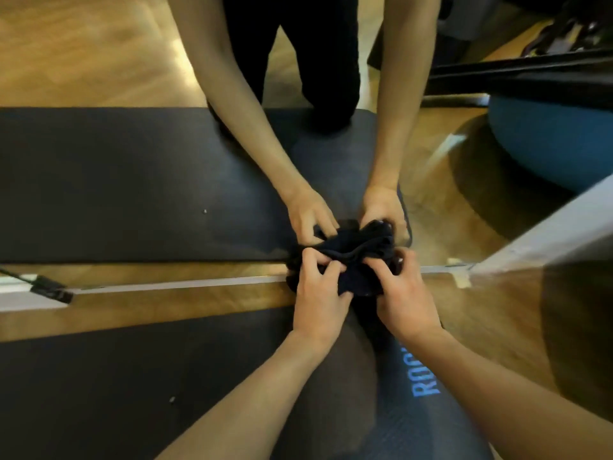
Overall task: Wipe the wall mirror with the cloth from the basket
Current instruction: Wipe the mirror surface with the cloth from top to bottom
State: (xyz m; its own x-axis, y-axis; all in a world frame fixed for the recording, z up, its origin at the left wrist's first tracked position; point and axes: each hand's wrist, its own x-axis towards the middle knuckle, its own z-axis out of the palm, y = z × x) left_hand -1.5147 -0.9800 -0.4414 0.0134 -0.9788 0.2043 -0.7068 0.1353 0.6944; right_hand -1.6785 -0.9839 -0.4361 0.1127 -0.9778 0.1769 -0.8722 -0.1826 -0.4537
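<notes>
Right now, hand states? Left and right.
Left hand: gripping the dark cloth, fingers curled into it.
Right hand: gripping the same cloth.

Left hand (320, 295) and right hand (406, 302) side by side, fingers curled, grip closed

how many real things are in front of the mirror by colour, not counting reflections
dark navy bunched cloth, gripped by left hand and right hand: 1
black rubber floor mat: 1
dark mat with blue lettering: 1
black clip on a cord at the wall mirror's base: 1
total: 4
</notes>
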